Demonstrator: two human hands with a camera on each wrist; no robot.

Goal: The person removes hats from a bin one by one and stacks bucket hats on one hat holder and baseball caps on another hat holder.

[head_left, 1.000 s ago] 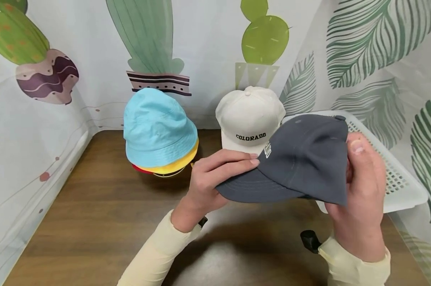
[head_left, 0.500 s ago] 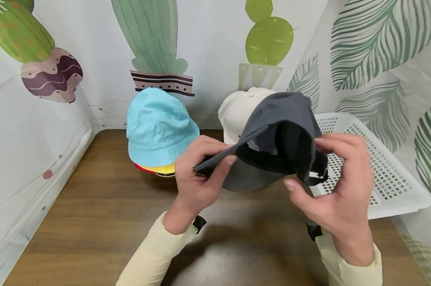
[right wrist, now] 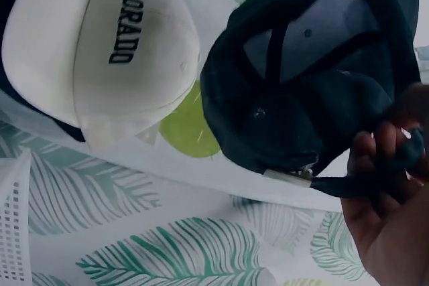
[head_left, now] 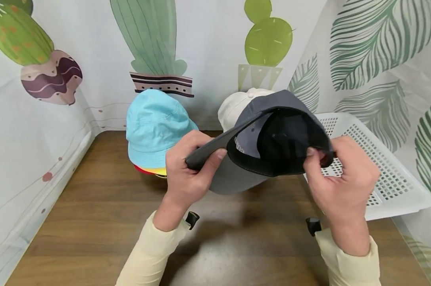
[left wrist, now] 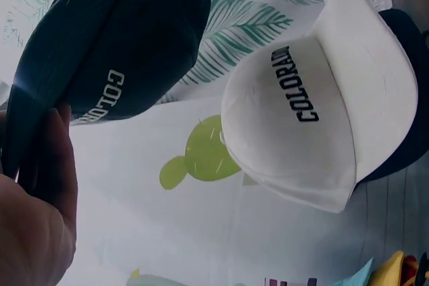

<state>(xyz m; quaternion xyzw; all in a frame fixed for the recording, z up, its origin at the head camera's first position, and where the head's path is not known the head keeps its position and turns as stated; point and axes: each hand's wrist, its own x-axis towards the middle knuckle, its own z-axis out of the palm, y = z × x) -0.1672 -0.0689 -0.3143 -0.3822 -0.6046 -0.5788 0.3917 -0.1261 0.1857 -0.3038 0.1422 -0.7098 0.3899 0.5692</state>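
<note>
A dark grey baseball cap (head_left: 258,99) is held up between both hands, tilted so its black inside faces me. My left hand (head_left: 188,169) pinches the brim, thumb underneath and fingers on top. At the cap's back edge my right hand (head_left: 344,180) grips the rim and strap, its thumb at the inside; the right wrist view shows the fingers curled at the back strap (right wrist: 335,184). Pale COLORADO lettering shows on the cap's front in the left wrist view. Behind it stands a white COLORADO cap (left wrist: 295,115), partly hidden in the head view, over a dark cap (left wrist: 410,108).
To the left, a light blue bucket hat (head_left: 154,123) sits over yellow and red hats on the wooden table (head_left: 104,222). A white perforated plastic basket (head_left: 397,190) lies at the right. Printed cloth (head_left: 215,47) with cactus and leaf patterns hangs behind.
The grey cap has turned from showing its outside to showing its inside. My left thumb came under the brim; my right hand let its fingers spread, then closed on the back edge.
</note>
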